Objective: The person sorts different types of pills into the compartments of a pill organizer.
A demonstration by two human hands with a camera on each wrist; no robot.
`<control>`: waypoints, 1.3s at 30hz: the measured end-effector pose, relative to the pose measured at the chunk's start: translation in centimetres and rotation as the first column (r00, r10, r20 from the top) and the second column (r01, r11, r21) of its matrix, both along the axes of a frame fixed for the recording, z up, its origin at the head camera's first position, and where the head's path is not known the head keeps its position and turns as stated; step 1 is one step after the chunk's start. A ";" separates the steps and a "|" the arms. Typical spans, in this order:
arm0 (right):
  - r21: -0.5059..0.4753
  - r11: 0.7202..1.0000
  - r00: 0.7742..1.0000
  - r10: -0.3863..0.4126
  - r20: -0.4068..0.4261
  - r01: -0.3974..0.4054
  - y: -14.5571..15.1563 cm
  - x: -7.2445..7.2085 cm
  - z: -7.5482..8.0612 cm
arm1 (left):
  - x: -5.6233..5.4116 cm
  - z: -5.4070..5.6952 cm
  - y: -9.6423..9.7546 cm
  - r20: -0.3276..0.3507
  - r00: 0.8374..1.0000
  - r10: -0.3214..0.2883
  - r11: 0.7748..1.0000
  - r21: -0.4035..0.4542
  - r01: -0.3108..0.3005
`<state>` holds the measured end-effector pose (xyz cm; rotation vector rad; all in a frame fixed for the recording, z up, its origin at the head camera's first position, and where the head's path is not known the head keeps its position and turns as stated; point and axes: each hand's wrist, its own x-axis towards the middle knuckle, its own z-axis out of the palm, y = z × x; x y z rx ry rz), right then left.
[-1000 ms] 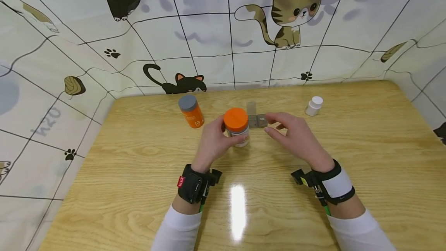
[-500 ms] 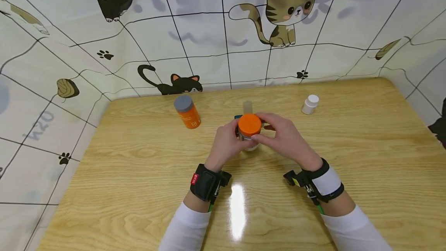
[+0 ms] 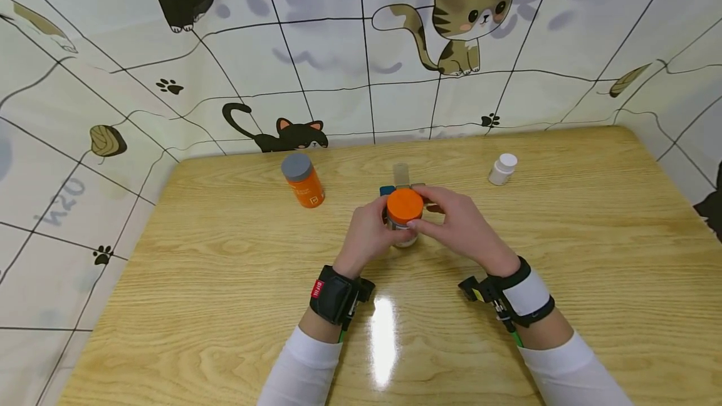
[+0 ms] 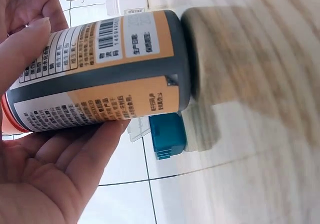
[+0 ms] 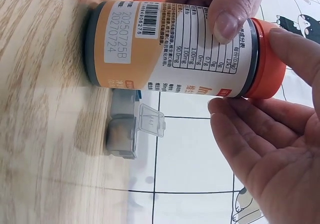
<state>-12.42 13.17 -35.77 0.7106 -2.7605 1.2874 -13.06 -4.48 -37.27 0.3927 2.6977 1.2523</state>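
An upright supplement bottle (image 4: 95, 79) with a printed orange-and-white label stands in front of me, its base close over the table. My left hand (image 3: 368, 235) grips its body, thumb on one side and fingers on the other. At the top, my right hand (image 3: 467, 225) holds the orange lid (image 3: 405, 205), with the thumb on one edge and fingertips at the opposite edge. Just behind the bottle lies a small pill organizer with clear grey boxes (image 5: 122, 134), one flap raised, and a teal box (image 4: 167, 135). In the head view, the bottle and hands mostly hide it.
An orange bottle with a grey lid (image 3: 303, 180) stands to the left on the wooden table (image 3: 237, 306). A small white bottle (image 3: 503, 169) is at the back right. Behind the table hangs a cat-patterned cloth (image 3: 338, 49).
My left hand has brought the bottle rightward, in front of the pill organizer. My right hand has left the organizer and taken hold of the lid. Little differs over the last half second.
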 end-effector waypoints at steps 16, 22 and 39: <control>-0.059 0.996 0.998 -0.067 -0.003 0.067 -1.2 0.7 -0.4 | 0.1 -0.3 0.1 -0.047 0.999 -0.015 1.000 -0.019 0.015; -0.169 0.964 0.978 -0.207 0.010 0.206 -3.1 1.3 -1.2 | 0.1 -0.6 0.1 -0.076 0.997 -0.002 1.000 -0.024 0.000; -0.228 0.947 0.958 -0.261 -0.124 0.228 -3.2 1.0 -2.4 | -0.2 -1.1 0.1 -0.094 0.995 -0.017 1.000 -0.026 0.015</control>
